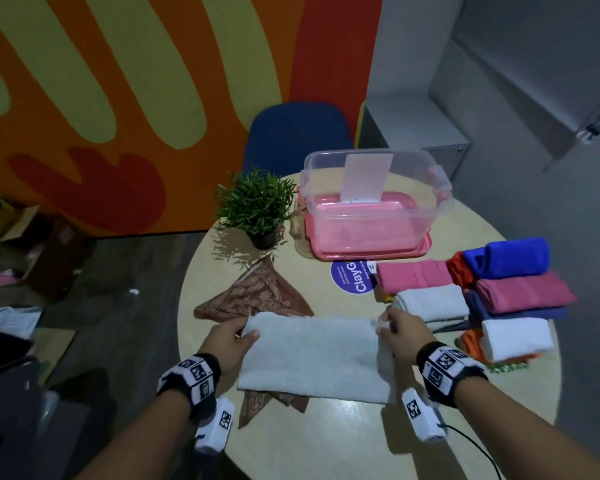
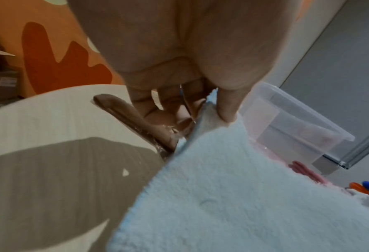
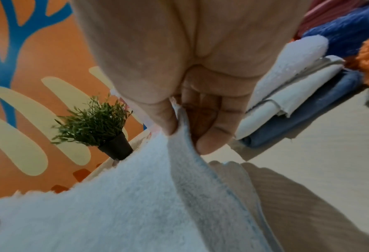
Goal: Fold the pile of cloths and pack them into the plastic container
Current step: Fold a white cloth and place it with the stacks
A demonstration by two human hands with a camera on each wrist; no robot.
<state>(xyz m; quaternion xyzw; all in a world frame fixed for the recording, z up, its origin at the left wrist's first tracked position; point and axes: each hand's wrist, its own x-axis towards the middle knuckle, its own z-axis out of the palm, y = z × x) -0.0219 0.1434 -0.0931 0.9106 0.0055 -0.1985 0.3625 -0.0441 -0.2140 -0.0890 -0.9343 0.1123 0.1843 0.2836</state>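
Near the round table (image 1: 326, 441)'s front edge, with bare wood toward the person, a fluffy white towel (image 1: 312, 355) lies long axis left-to-right over a brown patterned cloth (image 1: 257, 292). Left hand (image 1: 231, 337) and right hand (image 1: 400, 332) each pinch a far corner.

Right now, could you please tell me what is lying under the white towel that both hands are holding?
A brown patterned cloth lies under the white towel, sticking out beyond its far and near edges. Its middle is covered, as is the table beneath.
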